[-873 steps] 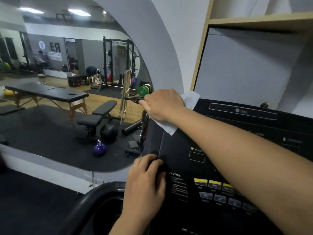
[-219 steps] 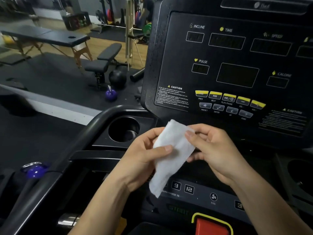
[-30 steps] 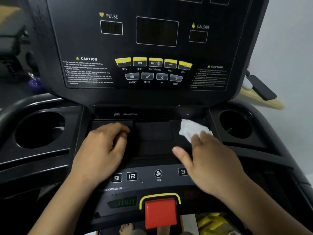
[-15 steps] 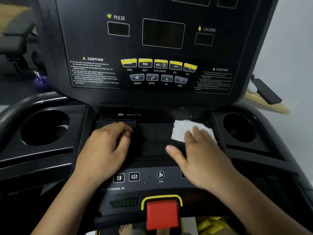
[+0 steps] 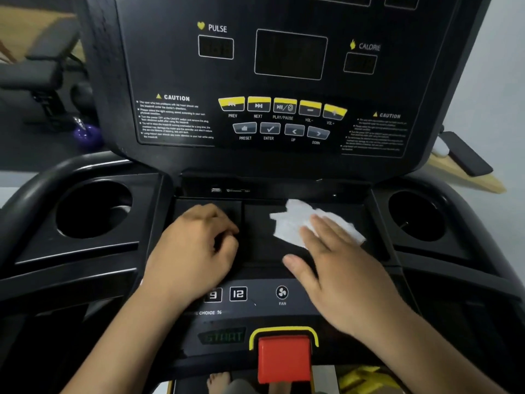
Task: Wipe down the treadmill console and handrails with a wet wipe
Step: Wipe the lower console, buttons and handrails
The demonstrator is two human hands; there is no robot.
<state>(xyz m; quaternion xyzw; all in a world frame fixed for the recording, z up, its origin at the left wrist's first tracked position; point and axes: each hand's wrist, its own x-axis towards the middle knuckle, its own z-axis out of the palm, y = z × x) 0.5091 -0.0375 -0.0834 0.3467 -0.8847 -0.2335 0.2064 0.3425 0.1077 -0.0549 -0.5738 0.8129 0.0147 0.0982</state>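
The black treadmill console point(image 5: 176, 66) fills the view, with its display panel upright and a flat shelf point(image 5: 255, 251) below it. A white wet wipe point(image 5: 287, 226) lies crumpled on the shelf, right of centre. My right hand point(image 5: 338, 268) presses flat on the wipe with straight fingers, thumb spread to the left. On the shelf's left part, my left hand point(image 5: 196, 251) rests with its fingers curled under and nothing in them. The left handrail point(image 5: 31, 186) curves along the left edge.
Cup holders sit at the left point(image 5: 93, 209) and right point(image 5: 417, 214) of the shelf. A red stop button point(image 5: 284, 359) with a yellow rim stands at the near edge. A purple kettlebell point(image 5: 85, 135) is on the floor at the left. A wooden shelf point(image 5: 466, 177) shows at the right.
My right hand has slid the wipe leftward across the shelf, towards its centre. My left hand has stayed in place on the left part.
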